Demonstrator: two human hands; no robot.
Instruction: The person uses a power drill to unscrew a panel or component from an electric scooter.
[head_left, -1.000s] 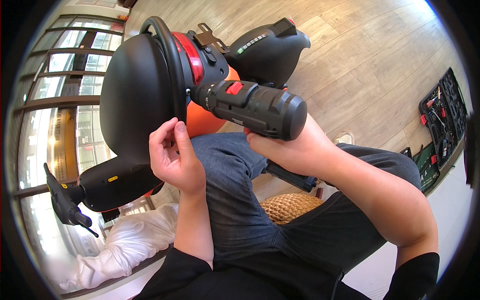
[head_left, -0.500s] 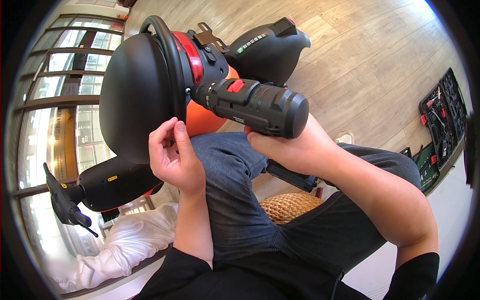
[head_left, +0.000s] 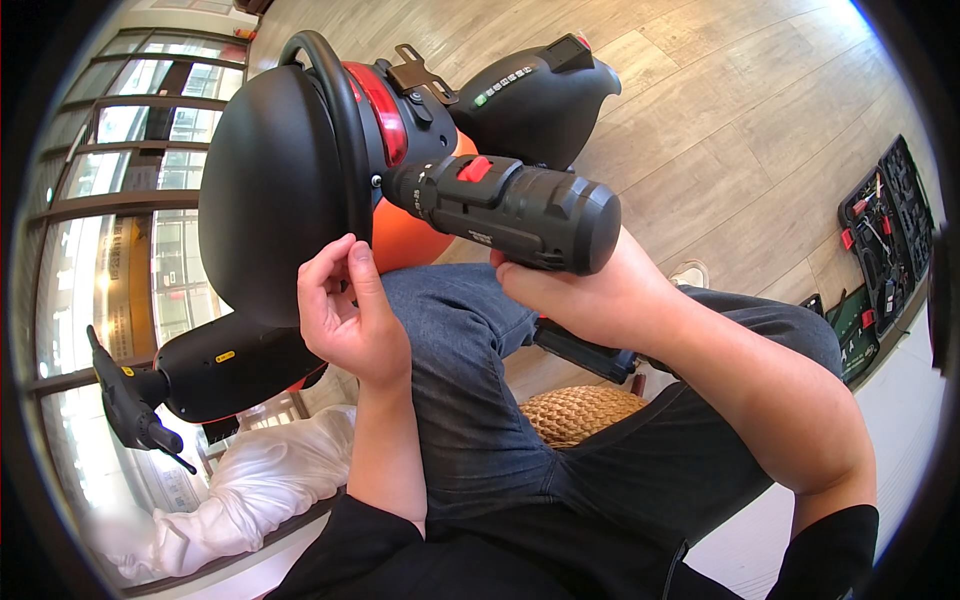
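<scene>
1. Black moulded plastic forms the round housing (head_left: 275,190) of a machine held up over the person's lap; a dark rubbery rim runs around its edge with a red band just behind it. I judge it stiff, bulky and smooth enough to slip, so that rim is the surest place to hold it.
2. Below it, near the picture's left edge, a black pistol-shaped handle (head_left: 130,410) sticks out from a black cylinder body (head_left: 235,365), both above a crumpled white cloth (head_left: 260,490).
3. Curled against the housing's lower edge, the left hand (head_left: 350,315) has its fingertips pinched together on the rim; whether something small sits between them I cannot tell.
4. A cordless drill (head_left: 510,210), black with a red slider on top, lies level with its nose pressed against the housing just beside the red band. It looks dense and rigid, heavy for its size, best held by its grip from below.
5. The right hand (head_left: 590,295) is wrapped around that grip under the drill body, closed tight.
6. A woven basket (head_left: 580,412) peeks out between the knees; its inside is hidden.
7. At the right edge, on the wooden floor (head_left: 740,130), an open tool case (head_left: 890,240) holds small tools in moulded slots, too small to name.
</scene>
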